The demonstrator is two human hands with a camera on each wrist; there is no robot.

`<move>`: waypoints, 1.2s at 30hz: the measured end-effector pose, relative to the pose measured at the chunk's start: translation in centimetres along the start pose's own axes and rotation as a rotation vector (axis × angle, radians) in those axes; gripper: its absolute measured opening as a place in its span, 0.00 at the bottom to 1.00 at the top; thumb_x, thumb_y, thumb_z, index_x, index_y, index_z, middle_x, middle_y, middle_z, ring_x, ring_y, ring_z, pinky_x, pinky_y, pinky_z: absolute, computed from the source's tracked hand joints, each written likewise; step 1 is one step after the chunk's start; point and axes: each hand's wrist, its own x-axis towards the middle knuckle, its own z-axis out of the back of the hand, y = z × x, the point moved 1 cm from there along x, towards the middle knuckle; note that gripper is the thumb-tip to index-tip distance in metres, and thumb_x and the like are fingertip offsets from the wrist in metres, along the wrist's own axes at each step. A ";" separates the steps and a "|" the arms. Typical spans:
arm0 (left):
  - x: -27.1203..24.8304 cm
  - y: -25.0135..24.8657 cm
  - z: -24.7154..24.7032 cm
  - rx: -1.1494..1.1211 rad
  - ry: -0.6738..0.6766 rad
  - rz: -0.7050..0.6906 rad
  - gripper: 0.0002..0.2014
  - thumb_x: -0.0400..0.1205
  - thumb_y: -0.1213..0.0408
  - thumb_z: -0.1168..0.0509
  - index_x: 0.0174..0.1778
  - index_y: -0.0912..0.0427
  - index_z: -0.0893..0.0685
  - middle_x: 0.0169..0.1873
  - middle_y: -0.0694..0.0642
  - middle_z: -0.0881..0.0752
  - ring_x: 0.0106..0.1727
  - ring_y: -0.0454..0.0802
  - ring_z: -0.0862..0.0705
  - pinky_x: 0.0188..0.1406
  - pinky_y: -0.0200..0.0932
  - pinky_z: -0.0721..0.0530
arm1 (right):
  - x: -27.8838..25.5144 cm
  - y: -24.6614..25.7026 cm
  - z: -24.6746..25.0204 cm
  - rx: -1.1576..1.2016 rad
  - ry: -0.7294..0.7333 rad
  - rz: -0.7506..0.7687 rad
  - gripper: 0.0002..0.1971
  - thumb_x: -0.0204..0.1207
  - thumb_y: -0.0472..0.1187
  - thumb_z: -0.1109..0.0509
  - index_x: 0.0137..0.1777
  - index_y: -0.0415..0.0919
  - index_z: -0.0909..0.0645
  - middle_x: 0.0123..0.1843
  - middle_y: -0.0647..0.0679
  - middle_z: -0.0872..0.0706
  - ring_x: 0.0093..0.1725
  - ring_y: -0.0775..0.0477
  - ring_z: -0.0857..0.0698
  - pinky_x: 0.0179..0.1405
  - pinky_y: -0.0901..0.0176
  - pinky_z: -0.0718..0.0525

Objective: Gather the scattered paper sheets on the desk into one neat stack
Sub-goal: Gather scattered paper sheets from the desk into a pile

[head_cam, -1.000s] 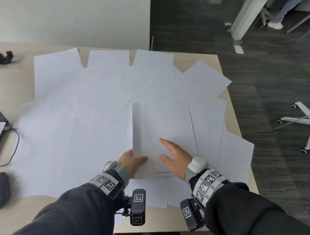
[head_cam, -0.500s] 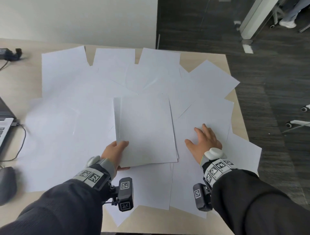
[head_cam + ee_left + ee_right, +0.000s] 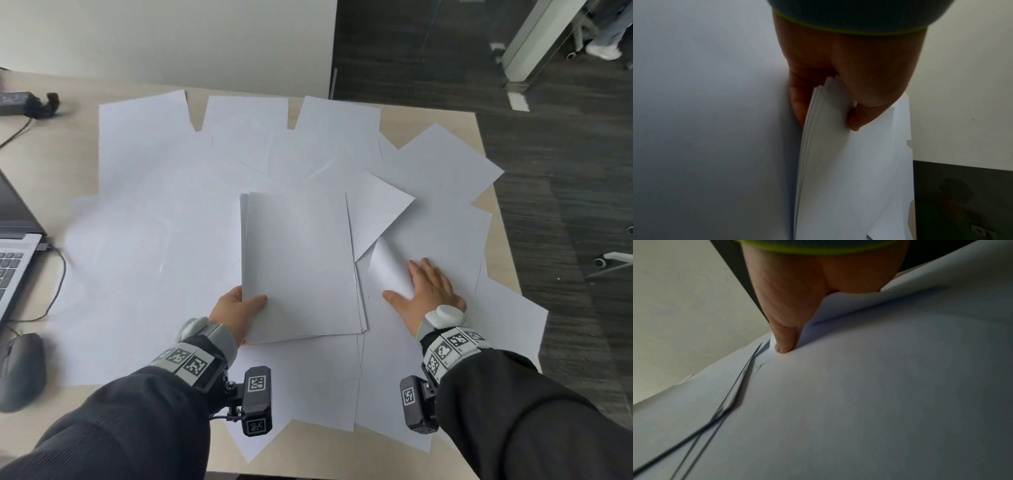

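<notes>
Many white paper sheets (image 3: 154, 212) lie scattered and overlapping across the light wooden desk (image 3: 411, 120). My left hand (image 3: 236, 308) grips a thin stack of sheets (image 3: 298, 263) at its near left corner, thumb on top and fingers underneath; the left wrist view shows that pinch on the stack (image 3: 849, 162). My right hand (image 3: 428, 294) lies flat, fingers straight, on a loose sheet (image 3: 445, 240) just right of the stack. That sheet bulges up beside the thumb. In the right wrist view the thumb (image 3: 784, 344) presses on the paper (image 3: 879, 386).
A laptop (image 3: 13, 246) with a cable (image 3: 60, 274) sits at the desk's left edge, a dark mouse (image 3: 20, 370) nearer me, a power adapter (image 3: 20, 101) at the far left. The desk ends just right of the sheets; dark floor and a chair base (image 3: 613, 260) lie beyond.
My right hand left the stack and moved right onto a loose sheet, which now bulges up by the thumb. The left hand alone holds the stack, now lying flat.
</notes>
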 end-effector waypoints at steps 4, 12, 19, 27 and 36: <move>-0.2 -0.2 0.3 -0.002 -0.008 -0.013 0.17 0.65 0.54 0.33 0.50 0.45 0.14 0.48 0.59 0.08 0.50 0.65 0.10 0.54 0.71 0.13 | -0.2 -0.3 1.5 0.096 -0.005 -0.005 0.32 0.76 0.68 0.41 0.80 0.61 0.35 0.85 0.59 0.37 0.83 0.48 0.37 0.76 0.37 0.33; -1.2 -0.6 -1.1 0.047 0.035 -0.018 0.16 0.67 0.57 0.31 0.51 0.47 0.14 0.50 0.63 0.09 0.52 0.69 0.10 0.46 0.71 0.10 | -2.9 -1.8 3.1 0.556 -0.057 -0.128 0.21 0.79 0.61 0.40 0.65 0.53 0.18 0.58 0.53 0.13 0.56 0.42 0.15 0.62 0.50 0.19; -1.2 -0.3 -4.4 0.142 0.127 0.003 0.11 0.84 0.68 0.35 0.61 0.56 0.17 0.53 0.64 0.12 0.47 0.65 0.13 0.33 0.55 0.12 | -4.0 -3.8 2.4 0.563 -0.105 -0.098 0.20 0.80 0.58 0.36 0.69 0.52 0.20 0.76 0.52 0.22 0.74 0.46 0.23 0.74 0.49 0.26; -0.9 -0.4 -6.4 0.169 0.152 0.013 0.11 0.84 0.68 0.35 0.61 0.55 0.16 0.53 0.63 0.13 0.49 0.66 0.13 0.37 0.57 0.11 | -3.4 -3.7 0.4 0.040 0.050 -0.022 0.38 0.76 0.67 0.38 0.85 0.60 0.45 0.89 0.58 0.53 0.87 0.51 0.52 0.80 0.40 0.37; -0.9 0.0 -7.8 0.135 0.195 -0.004 0.09 0.84 0.69 0.35 0.56 0.53 0.16 0.48 0.60 0.13 0.44 0.63 0.13 0.30 0.53 0.12 | -4.4 -4.6 -0.5 -0.033 0.014 -0.004 0.43 0.67 0.74 0.35 0.82 0.66 0.43 0.83 0.60 0.45 0.82 0.47 0.43 0.74 0.44 0.31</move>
